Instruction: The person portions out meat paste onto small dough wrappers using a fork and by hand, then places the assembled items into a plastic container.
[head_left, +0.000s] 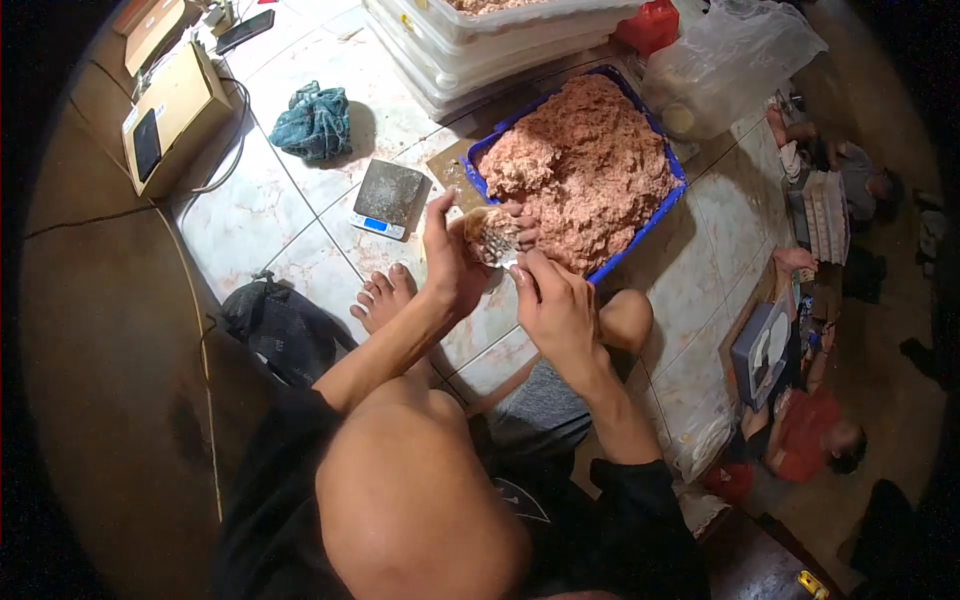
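My left hand (457, 262) holds a small brown-edged food piece (491, 234) in its palm, with pale, lumpy paste on the side facing me. My right hand (559, 304) meets it from the right, its thumb and forefinger pinched on a thin light-coloured utensil (511, 264) that is mostly hidden. Just beyond both hands, a blue plastic tray (637, 244) is heaped with pinkish minced paste (585, 165). A digital kitchen scale (390, 193) with a lit display lies on the tiles left of the tray, its platform smeared with residue.
Stacked translucent tubs (450, 75) stand behind the tray, beside a clear plastic bag (739, 67). A crumpled teal cloth (313, 121), a cardboard box (180, 120) with a phone (148, 144) and a black bag (281, 322) lie left. Two people sit at the right, near egg trays (825, 217).
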